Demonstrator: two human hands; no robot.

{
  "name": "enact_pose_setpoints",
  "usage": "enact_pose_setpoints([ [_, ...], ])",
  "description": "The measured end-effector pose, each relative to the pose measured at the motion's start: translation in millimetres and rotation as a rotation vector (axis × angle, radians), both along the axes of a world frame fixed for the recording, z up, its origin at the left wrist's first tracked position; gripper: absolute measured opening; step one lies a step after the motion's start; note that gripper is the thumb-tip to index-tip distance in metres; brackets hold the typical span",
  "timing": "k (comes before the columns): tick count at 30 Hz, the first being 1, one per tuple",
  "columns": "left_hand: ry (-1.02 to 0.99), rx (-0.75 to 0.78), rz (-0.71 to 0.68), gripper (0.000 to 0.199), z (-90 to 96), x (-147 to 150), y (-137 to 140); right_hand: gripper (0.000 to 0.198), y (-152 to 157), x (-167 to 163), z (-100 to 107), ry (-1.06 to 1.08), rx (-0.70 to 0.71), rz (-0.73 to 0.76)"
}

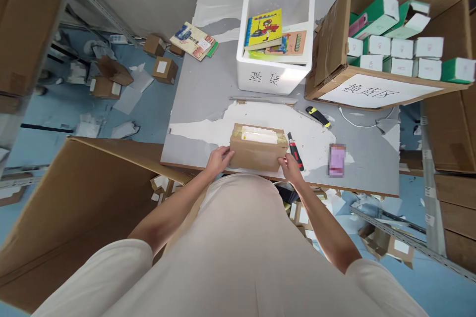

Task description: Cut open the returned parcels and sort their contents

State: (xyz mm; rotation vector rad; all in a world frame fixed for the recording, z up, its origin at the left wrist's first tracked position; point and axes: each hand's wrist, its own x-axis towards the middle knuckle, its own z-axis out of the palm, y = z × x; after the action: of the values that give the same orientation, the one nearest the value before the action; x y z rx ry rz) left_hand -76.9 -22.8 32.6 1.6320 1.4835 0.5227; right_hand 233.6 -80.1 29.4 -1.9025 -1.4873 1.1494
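A taped brown cardboard box (258, 154) with a white label on top sits near the front edge of the table. At its left end, my left hand (219, 160) grips the side, fingers bent against the cardboard. My right hand (290, 167) holds the lower right corner between thumb and fingers. Just to the right of the box lies a red and black utility knife (295, 151), its blade end pointing away from me and its handle close to my right hand. A yellow and black cutter (318, 117) rests farther back on the right.
Behind the box stand a white foam bin (273, 77) holding books and a big carton (327, 59) of green-and-white boxes. Several books (193, 40) lie at the back left. A blurred pink item (336, 160) is on the right. A large open carton (92, 198) stands left of the table (372, 158).
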Motion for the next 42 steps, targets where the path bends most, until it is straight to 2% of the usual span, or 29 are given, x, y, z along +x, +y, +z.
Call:
enact_pose_setpoints([
  [2,0.085,0.026,0.063,0.042,12.6,5.4,9.5,0.048,10.7,0.2,10.9,-0.135,0.007,0.012],
  [5,0.181,0.012,0.128,0.048,16.2,15.7,25.7,0.056,29.8,-4.7,16.0,-0.274,-0.060,0.009],
  [9,0.242,-0.034,0.102,0.049,2.5,23.7,41.2,0.054,46.9,-11.8,4.6,-0.281,-0.156,0.000],
  [13,0.250,-0.081,0.087,0.048,-12.7,21.3,43.3,0.056,45.6,-10.7,-11.3,-0.203,-0.142,-0.011],
  [16,0.160,-0.086,0.090,0.045,-25.0,10.9,36.1,0.061,32.1,-5.3,-23.8,-0.092,-0.133,-0.041],
  [19,0.034,-0.144,0.138,0.041,-40.5,-5.3,23.3,0.057,11.8,0.7,-37.4,0.095,-0.132,-0.185],
  [21,-0.012,-0.192,0.148,0.044,-50.7,-15.1,13.9,0.056,-1.0,3.0,-44.2,0.134,-0.131,-0.224],
  [26,-0.146,-0.242,0.054,0.064,-66.6,-18.0,-1.8,0.076,-12.4,-3.8,-46.1,0.096,-0.121,-0.058],
  [29,-0.316,-0.273,0.021,0.065,-70.1,-9.0,-5.6,0.075,-8.7,-14.4,-43.2,0.137,-0.115,-0.057],
  [33,-0.339,-0.268,0.055,0.059,-63.0,-2.2,-8.1,0.061,-7.6,-20.0,-38.0,0.209,-0.115,-0.106],
  [38,-0.148,-0.127,0.074,0.043,-27.0,-1.0,-1.1,0.041,-2.3,-6.0,-17.4,0.122,-0.094,-0.081],
  [42,-0.014,-0.078,0.127,0.044,-1.9,8.3,12.4,0.056,14.9,-0.9,-1.0,-0.124,-0.072,-0.029],
])
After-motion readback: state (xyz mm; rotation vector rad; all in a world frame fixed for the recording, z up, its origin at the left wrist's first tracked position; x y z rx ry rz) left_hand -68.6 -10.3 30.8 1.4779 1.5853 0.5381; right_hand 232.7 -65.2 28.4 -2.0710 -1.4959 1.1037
